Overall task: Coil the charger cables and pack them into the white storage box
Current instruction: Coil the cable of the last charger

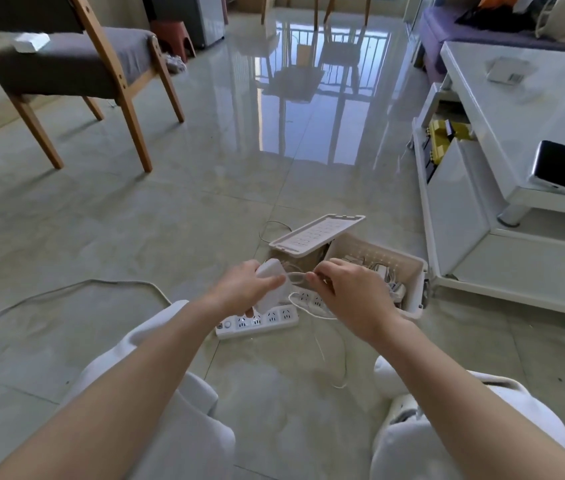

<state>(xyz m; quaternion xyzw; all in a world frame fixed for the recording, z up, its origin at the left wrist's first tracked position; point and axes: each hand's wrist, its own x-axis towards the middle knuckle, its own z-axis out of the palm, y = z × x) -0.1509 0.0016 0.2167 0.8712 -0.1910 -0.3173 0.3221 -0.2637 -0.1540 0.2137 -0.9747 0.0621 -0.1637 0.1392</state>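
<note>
- Big stuff first: the white coffee table [516, 98] fills the 2 to 3 o'clock side, and a wooden chair [66, 57] sits up at 10 o'clock. Neither is in your way.
- The white storage box [419, 278] is on the floor just past your right hand, at about 1 o'clock from it. Its mouth faces up and there are already chargers inside. Its lid [315, 233] is propped slanted over the box's 9 o'clock end.
- The power strip [267, 320] lies flat right under your hands.
- Your left hand [243, 289] has its fingers wrapped round the charger brick [274, 282], with the thumb across its face. The brick's long axis runs roughly 12 to 6, and the lead comes off its 3 o'clock side.
- Your right hand [350, 296] pinches the cable [312, 308] between thumb and fingertips, right beside the brick.
- The cable's slack trails down to 6 o'clock across the floor between your knees.
- Tip, I reckon: hold the brick steady and let the right hand do the looping. Make even loops and feed the slack through the pinch so it doesn't snag on the strip. Then drop it in through the box's open 3 o'clock end.
</note>
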